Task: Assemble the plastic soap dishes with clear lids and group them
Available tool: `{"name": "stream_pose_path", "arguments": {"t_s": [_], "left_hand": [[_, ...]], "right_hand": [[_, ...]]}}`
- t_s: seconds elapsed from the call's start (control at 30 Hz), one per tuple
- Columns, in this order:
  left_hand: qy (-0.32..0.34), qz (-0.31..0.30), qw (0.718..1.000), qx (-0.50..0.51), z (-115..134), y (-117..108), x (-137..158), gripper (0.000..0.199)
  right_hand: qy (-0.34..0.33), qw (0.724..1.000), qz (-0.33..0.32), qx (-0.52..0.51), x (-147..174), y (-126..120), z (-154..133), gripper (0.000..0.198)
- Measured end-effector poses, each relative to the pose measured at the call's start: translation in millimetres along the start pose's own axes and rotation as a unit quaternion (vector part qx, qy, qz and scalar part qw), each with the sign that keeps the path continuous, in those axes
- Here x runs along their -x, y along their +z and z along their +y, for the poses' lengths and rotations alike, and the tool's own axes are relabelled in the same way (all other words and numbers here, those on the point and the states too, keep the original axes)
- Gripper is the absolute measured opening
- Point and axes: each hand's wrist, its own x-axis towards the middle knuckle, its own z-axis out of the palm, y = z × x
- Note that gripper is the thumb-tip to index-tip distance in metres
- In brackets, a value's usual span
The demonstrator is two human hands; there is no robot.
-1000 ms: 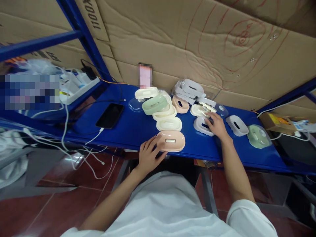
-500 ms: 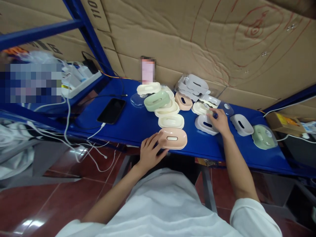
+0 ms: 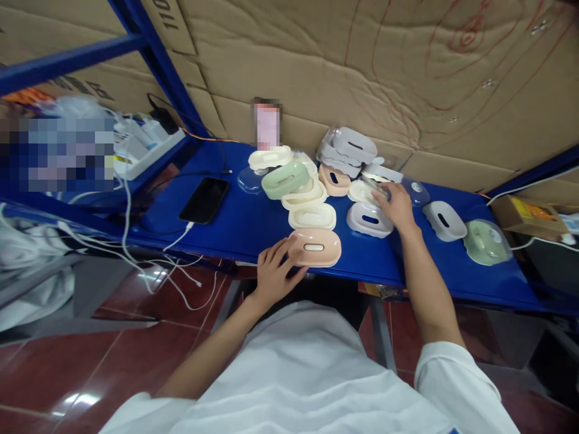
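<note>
My left hand (image 3: 275, 271) grips the left end of a peach oval soap dish (image 3: 326, 250) at the shelf's front edge, thumb below and fingers over the rim. A cream dish (image 3: 312, 216) lies just behind it. My right hand (image 3: 395, 206) reaches to the back right, its fingers closed on what looks like a clear plastic lid (image 3: 379, 187) over a cream dish (image 3: 359, 191); the fingers partly hide it. Below that hand sits a light grey slotted dish (image 3: 368, 220). A green dish (image 3: 286, 179) rests on stacked cream pieces, beside another peach slotted piece (image 3: 333, 179).
Grey dishes (image 3: 355, 143) are piled against the cardboard wall (image 3: 289, 54). To the right stand a grey slotted piece (image 3: 446, 220) and a green lidded dish (image 3: 487, 242). A black phone (image 3: 204, 200) with a white cable lies left on the blue shelf (image 3: 244, 235).
My right hand has shifted slightly, its fingers now around the clear lid. The grey slotted dish under it has moved a little left. My left hand keeps its grip on the peach dish.
</note>
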Motion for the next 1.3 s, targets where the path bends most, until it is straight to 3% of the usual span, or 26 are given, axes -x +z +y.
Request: {"name": "stream_pose_path", "arguments": {"t_s": [0.23, 0.5, 0.6, 0.77, 0.9, 1.0, 1.17, 1.3], "left_hand": [[0.018, 0.014, 1.000, -0.005, 1.5, -3.5, -4.7, 0.025], [0.000, -0.027, 1.000, 0.015, -1.7, -3.4, 0.6, 0.030], [-0.011, -0.037, 0.999, 0.026, -0.8, -6.0, 0.1, 0.036], [-0.053, -0.032, 0.997, 0.055, 0.9, -7.6, 0.0, 0.057], [-0.064, -0.035, 0.995, 0.066, -0.4, -10.6, 0.0, 0.069], [-0.062, -0.066, 0.993, 0.076, -1.7, -15.3, -1.8, 0.062], [-0.080, -0.101, 0.987, 0.097, -2.3, -21.1, -5.5, 0.058], [-0.103, -0.099, 0.982, 0.120, -2.1, -24.1, -6.0, 0.051]], "right_hand": [[-0.046, 0.998, 0.007, -0.042, -0.1, -1.3, -5.1, 0.047], [-0.114, 0.991, 0.073, 0.015, 17.3, -36.6, -42.0, 0.041], [-0.126, 0.988, 0.082, 0.019, 49.9, -38.4, -60.4, 0.044], [-0.187, 0.979, -0.041, -0.067, 138.1, -10.7, -109.1, 0.057], [-0.221, 0.969, -0.045, -0.103, 176.3, 7.7, -146.7, 0.070], [-0.248, 0.961, -0.045, -0.113, 177.4, 10.6, -161.2, 0.076], [-0.256, 0.958, -0.071, -0.106, 169.5, 2.4, -169.3, 0.070], [-0.217, 0.975, -0.033, -0.022, 154.0, -32.9, -135.5, 0.062]]}}
